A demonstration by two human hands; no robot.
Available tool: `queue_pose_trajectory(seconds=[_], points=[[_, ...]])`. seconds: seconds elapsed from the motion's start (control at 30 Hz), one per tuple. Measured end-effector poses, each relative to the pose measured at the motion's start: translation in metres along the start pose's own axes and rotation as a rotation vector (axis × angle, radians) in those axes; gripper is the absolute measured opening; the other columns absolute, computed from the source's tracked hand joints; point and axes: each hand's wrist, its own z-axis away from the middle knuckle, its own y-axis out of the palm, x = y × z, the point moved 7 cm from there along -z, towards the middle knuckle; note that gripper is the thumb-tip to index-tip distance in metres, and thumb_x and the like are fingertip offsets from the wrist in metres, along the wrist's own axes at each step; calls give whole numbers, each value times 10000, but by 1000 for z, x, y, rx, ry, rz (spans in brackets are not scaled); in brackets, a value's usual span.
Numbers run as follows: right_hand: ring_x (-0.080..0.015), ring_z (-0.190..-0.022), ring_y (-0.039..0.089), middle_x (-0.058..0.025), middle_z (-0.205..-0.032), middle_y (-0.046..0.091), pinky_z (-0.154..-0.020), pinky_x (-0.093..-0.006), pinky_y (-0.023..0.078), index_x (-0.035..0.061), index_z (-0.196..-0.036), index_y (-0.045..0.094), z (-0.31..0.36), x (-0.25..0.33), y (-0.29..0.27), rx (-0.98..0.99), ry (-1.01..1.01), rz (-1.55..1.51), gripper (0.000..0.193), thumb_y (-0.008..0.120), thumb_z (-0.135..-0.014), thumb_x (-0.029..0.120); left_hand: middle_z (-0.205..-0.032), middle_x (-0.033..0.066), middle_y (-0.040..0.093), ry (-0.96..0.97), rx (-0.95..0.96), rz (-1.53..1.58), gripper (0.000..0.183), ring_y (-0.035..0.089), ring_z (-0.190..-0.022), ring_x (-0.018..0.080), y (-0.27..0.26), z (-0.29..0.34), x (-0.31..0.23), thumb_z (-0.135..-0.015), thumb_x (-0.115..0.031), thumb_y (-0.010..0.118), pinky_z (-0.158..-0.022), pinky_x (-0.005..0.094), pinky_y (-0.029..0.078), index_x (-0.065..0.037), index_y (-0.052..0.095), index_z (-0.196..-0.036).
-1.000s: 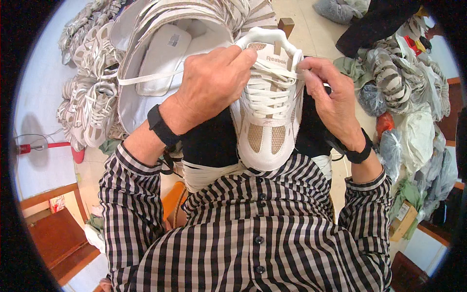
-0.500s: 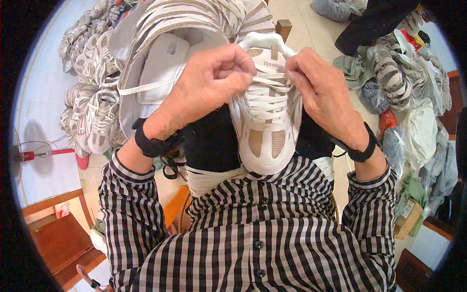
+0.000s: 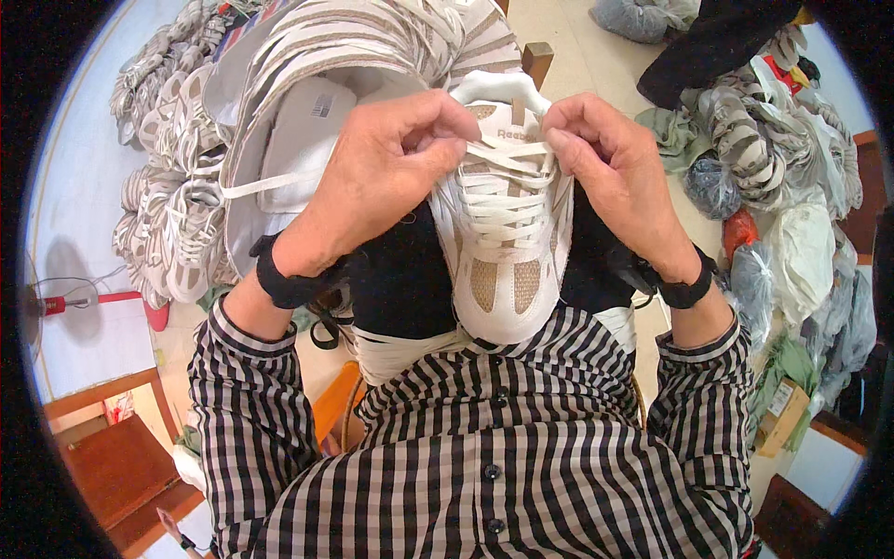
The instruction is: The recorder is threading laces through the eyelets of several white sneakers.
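A white sneaker with beige mesh at the toe rests on my lap, its toe toward me. White laces criss-cross up its front to the tongue. At the left side of the upper eyelets, my left hand is closed in a pinch on the shoelace. Opposite it, my right hand pinches the shoelace at the right edge, with thumb and forefinger together. Between the hands the top lace strands run across below the tongue. Another length of white lace stretches out to the left behind my left wrist.
A curved row of nested shoe uppers stands just beyond my left hand. Bundled sneakers are piled at the left. More strung shoe pieces and plastic bags lie at the right. A wooden post rises behind the sneaker.
The sneaker has shifted slightly left and toward me. Both hands have moved a little left, and the left fingertips are farther out from the tongue. Both still pinch the lace.
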Motion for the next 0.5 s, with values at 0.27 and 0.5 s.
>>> queue_pose_trajectory(seconds=[0.27, 0.5], points=[[-78, -651, 539, -37, -718, 614, -599, -245, 442, 7, -973, 589, 3, -8, 1, -20, 13, -54, 94, 607, -911, 75, -733, 92, 585, 173, 68, -273, 134, 527, -590, 163, 7, 6, -14, -798, -52, 661, -550, 286, 431, -30, 656, -930], [-29, -715, 517, 40, -796, 593, -643, -189, 404, 16, -1013, 593, 5, -7, 5, 42, 42, -62, 97, 593, -927, 62, -658, 73, 571, 187, 182, -346, 115, 520, -583, 157, 12, -5, -16, -841, -106, 665, -539, 284, 413, -16, 625, -900]])
